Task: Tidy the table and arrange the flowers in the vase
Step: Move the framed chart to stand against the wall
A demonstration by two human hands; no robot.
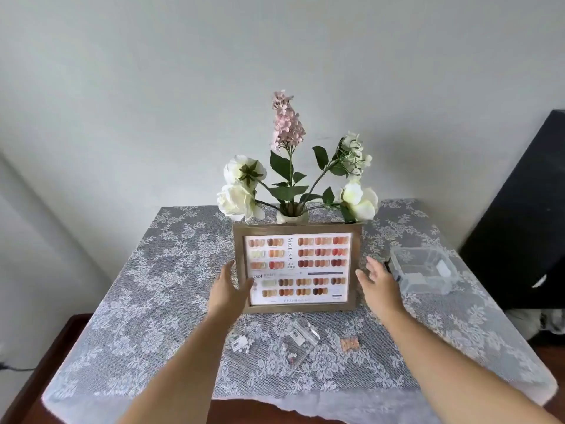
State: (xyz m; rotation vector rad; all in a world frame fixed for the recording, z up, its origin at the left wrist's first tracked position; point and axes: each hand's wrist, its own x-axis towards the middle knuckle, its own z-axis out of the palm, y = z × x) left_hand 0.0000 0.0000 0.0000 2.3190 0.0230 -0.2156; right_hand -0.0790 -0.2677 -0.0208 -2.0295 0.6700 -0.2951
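Note:
A wooden picture frame [296,228] with a nail-colour chart stands upright in the middle of the lace-covered table [146,270]. Behind it a pale vase [292,216] holds white roses [241,191], a tall pink flower spike [286,120] and another white bloom [357,198]. My left hand [229,290] touches the frame's left edge, thumb on its front. My right hand [377,284] hovers open just right of the frame, not touching it.
A clear plastic box [423,270] sits at the right of the table. Near the front lie a clear acrylic stand [301,338], a small clear packet [240,342] and a small orange-speckled packet [349,343]. A black panel [519,224] leans against the wall at right.

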